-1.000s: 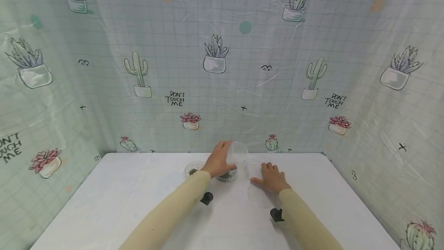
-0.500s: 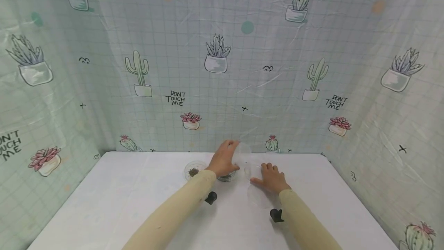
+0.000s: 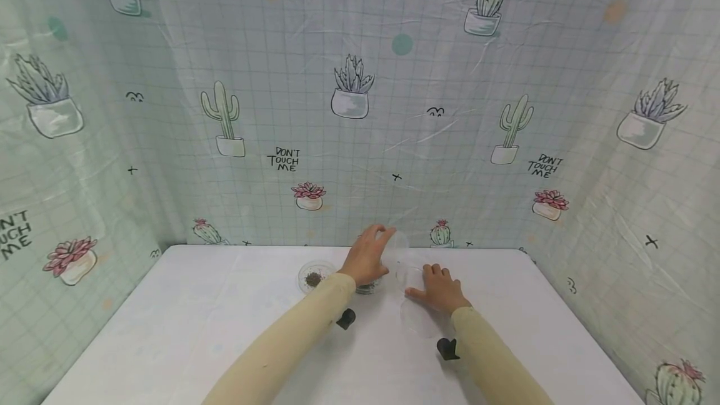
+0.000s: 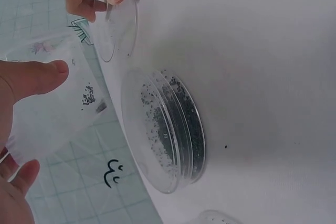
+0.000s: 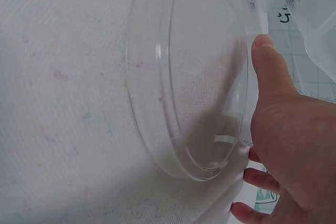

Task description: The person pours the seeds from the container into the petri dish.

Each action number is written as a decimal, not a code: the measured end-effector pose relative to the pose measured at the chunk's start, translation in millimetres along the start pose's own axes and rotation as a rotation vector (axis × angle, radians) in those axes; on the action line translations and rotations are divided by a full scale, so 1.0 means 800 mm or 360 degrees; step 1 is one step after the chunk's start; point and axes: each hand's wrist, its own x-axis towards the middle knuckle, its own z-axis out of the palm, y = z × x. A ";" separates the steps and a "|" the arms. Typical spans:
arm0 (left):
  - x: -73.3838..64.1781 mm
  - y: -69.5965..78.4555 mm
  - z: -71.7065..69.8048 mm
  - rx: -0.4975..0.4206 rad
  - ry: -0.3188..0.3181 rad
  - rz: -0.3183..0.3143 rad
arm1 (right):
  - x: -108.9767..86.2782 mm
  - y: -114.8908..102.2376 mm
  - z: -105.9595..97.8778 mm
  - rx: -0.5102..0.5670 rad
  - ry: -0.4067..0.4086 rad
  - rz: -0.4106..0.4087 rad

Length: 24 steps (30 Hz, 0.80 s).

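Note:
My left hand (image 3: pixel 367 257) holds a clear plastic bag (image 4: pixel 52 114) up above the table, thumb across its face; a few dark granules are gathered in one corner. Below the bag stands a round clear petri dish (image 4: pixel 198 140) with dark granules, partly hidden by the hand in the head view. My right hand (image 3: pixel 441 289) rests at the right rim of a clear petri dish (image 3: pixel 402 277), thumb on the near side and fingers on the far side. Another clear dish (image 3: pixel 419 320) lies just nearer than that hand.
A petri dish (image 3: pixel 306 270) with a small brown heap stands left of my left hand. Loose dark specks lie on the white table (image 4: pixel 273 103). A cactus-print sheet (image 3: pixel 253 124) hangs close behind the table's back edge.
My left hand has moved slightly right with the bag, uncovering more of the dish with the brown heap. My right hand has stayed in place.

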 end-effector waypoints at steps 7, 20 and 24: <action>0.003 0.005 0.000 0.0045 -0.0020 0.0052 | -0.001 -0.001 -0.002 0.0021 -0.0003 0.0006; 0.006 0.011 0.006 0.0186 0.0030 0.0158 | -0.001 0.000 -0.002 -0.0004 -0.0011 -0.0007; 0.007 0.014 0.007 0.0286 0.0034 0.0212 | -0.001 0.001 -0.003 0.0000 -0.0013 -0.0011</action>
